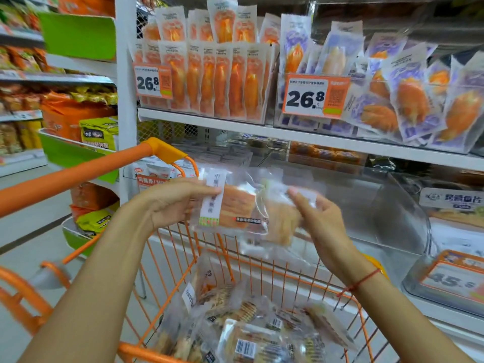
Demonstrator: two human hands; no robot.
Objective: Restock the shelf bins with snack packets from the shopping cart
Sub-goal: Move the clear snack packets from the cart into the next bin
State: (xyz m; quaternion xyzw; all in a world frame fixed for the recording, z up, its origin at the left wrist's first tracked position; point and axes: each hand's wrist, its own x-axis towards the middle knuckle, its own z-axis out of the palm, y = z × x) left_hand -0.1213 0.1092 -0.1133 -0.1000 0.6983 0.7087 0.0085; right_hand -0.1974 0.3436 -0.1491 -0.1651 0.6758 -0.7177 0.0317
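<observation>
My left hand (172, 203) grips a clear snack packet (230, 203) with an orange-brown snack and a white label strip, held up above the orange shopping cart (262, 268). My right hand (319, 218) holds a second, paler packet (280, 218) that overlaps the first one's right edge and looks blurred. Both packets hang in front of a clear plastic shelf bin (366, 205) on the lower shelf. Several more clear packets (251, 331) lie in the cart's basket below my hands.
The upper shelf (262, 129) carries bins of orange packets (222, 79) and purple packets (408, 100) behind 26.8 price tags. Another clear bin with a 45 price tag (450, 279) sits at the right. A side rack with green trays (76, 153) stands at the left.
</observation>
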